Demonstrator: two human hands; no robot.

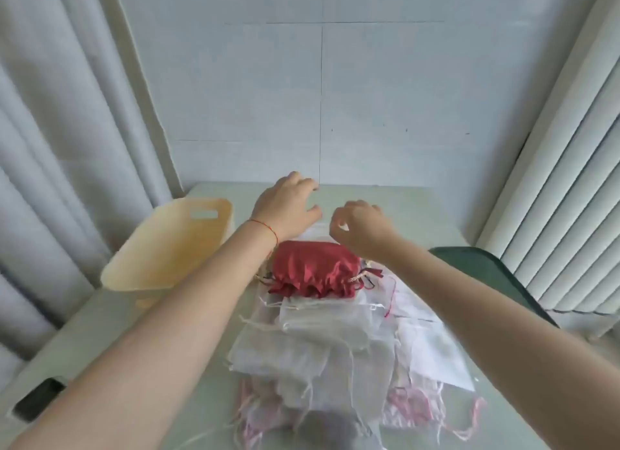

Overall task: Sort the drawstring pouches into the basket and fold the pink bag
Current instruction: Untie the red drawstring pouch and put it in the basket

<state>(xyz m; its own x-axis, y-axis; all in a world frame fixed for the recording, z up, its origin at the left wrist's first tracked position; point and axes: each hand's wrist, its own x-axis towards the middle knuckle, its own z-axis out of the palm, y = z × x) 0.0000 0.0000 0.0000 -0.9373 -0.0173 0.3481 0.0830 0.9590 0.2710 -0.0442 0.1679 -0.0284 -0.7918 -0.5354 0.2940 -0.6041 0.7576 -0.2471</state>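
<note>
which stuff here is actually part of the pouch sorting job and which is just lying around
Part of the job:
- red drawstring pouch
- pile of white mesh pouches
- basket, tipped on its side
- left hand and right hand, both above the far end of the pile

Just lying about:
- dark phone-like object at the table's near left edge
- green chair
- curtains

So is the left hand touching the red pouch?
Cannot tell. In the head view the left hand reaches past the red pouch, fingers spread over the table beyond it; the wrist overlaps the pouch's edge, so neither contact nor a gap shows.
</note>
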